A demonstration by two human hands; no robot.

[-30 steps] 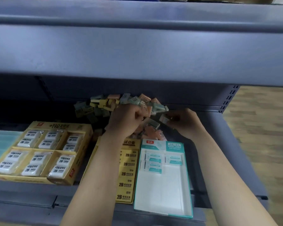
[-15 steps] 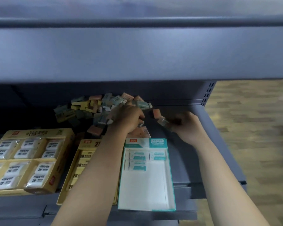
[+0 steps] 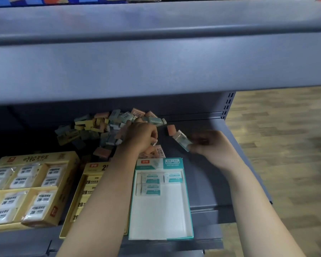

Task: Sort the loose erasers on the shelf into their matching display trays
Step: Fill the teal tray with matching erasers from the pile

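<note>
A white, teal-sleeved eraser (image 3: 182,142) is pinched in the right hand (image 3: 213,147) at 1 o'clock of the teal tray (image 3: 156,216), in which three more erasers (image 3: 150,178) are laid at 12, while the curled fingers of the left hand (image 3: 142,136) are buried in the pile (image 3: 100,125), grasp unclear.

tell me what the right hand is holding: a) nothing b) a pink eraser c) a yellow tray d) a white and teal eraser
d: the right hand pinches a white and teal eraser by one end, held out to the right of the loose pile.
</note>
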